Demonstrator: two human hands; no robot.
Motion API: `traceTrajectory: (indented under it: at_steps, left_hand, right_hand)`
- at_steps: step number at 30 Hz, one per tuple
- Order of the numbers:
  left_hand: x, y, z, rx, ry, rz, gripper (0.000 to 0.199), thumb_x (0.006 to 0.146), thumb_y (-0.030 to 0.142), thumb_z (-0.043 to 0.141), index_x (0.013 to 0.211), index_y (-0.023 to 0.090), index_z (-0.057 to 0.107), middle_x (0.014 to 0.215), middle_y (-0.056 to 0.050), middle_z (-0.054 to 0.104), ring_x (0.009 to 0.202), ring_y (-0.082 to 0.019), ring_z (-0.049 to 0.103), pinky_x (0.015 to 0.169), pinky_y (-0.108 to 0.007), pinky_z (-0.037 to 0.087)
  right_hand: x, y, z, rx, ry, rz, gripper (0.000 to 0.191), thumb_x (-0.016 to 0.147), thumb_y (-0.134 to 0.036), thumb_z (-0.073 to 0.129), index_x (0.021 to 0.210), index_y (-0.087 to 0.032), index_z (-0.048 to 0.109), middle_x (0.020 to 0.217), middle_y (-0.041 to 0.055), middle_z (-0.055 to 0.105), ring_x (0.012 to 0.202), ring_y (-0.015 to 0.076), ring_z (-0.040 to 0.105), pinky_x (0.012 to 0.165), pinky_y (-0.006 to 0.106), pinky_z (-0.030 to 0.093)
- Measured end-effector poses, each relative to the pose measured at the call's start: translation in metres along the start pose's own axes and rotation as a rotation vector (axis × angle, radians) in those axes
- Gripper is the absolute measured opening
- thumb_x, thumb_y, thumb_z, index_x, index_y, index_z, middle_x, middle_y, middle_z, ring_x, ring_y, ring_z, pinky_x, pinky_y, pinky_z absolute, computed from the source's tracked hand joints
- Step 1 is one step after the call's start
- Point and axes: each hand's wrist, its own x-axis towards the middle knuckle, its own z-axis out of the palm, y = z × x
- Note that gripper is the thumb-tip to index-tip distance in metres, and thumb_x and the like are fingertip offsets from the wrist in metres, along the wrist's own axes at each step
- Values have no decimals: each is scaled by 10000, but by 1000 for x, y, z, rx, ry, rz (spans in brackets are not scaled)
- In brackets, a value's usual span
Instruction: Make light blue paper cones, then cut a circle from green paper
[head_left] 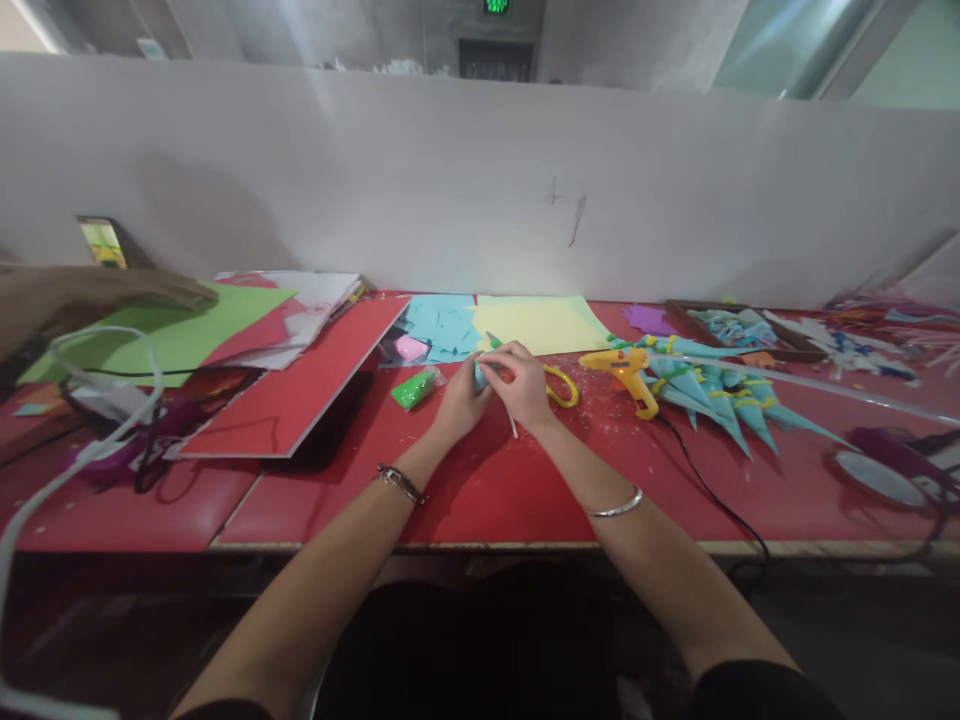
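My left hand [460, 405] and my right hand [523, 384] meet over the middle of the red table, fingers closed together. Between the fingertips shows a small light-blue piece [481, 374], which looks like paper; the hands cover most of it. A yellow loop handle [571, 388], probably of scissors, lies just right of my right hand. Below the fingers a thin pale stick [514, 424] shows in part. Left of my left hand is a bright green packet [414, 389], with a pink piece [411, 347] behind it. Light-blue paper pieces [441, 322] and a pale yellow sheet [541, 322] lie beyond the hands.
A yellow glue gun [626, 374] stands at right, its black cord [701, 475] crossing the table edge. Blue paper cones with yellow bands [724, 395] lie beside it. A red board [296, 385] leans at left. Another person's hand [169, 290] rests on green paper [236, 312].
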Motion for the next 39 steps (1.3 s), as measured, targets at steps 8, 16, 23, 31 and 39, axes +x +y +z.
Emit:
traceTrajectory:
  at_steps: [8, 16, 23, 31, 39]
  left_hand:
    - [-1, 4, -1, 36, 58, 9, 407, 739, 164, 488, 1135, 121, 402, 1135, -149, 547, 1042, -216, 517, 872, -375, 406]
    - [0, 6, -2, 50, 82, 31, 421, 724, 121, 483, 1136, 118, 397, 1152, -152, 537, 1055, -216, 509, 878, -368, 400]
    - [0, 5, -2, 53, 89, 51, 414, 727, 129, 486, 1130, 118, 396, 1151, -153, 536, 1059, -212, 504, 880, -365, 399]
    - [1, 12, -7, 125, 59, -34, 470, 733, 157, 460, 1193, 140, 367, 1053, -122, 584, 917, -209, 561, 785, -342, 433]
    - [9, 3, -48, 409, 308, -297, 492, 758, 264, 469, 1229, 173, 361, 1043, -147, 582, 902, -290, 572, 716, -377, 428]
  right_hand:
    - [0, -1, 1, 98, 29, 101, 129, 782, -238, 519, 811, -221, 644, 807, 32, 581, 762, 164, 555, 710, 299, 467]
    - [-1, -1, 2, 160, 28, 107, 115, 771, -208, 515, 827, -211, 615, 806, 24, 571, 745, 153, 553, 701, 287, 472]
    - [-1, -2, 2, 179, 41, 100, 104, 783, -242, 513, 812, -199, 604, 814, 25, 573, 766, 148, 557, 714, 277, 465]
    - [-1, -3, 2, 175, 118, 138, 150, 809, -284, 452, 825, -194, 571, 820, 37, 587, 767, 154, 564, 694, 276, 465]
    - [-1, -1, 2, 113, 95, 173, 149, 780, -243, 427, 785, -193, 567, 801, 40, 602, 749, 163, 564, 674, 283, 455]
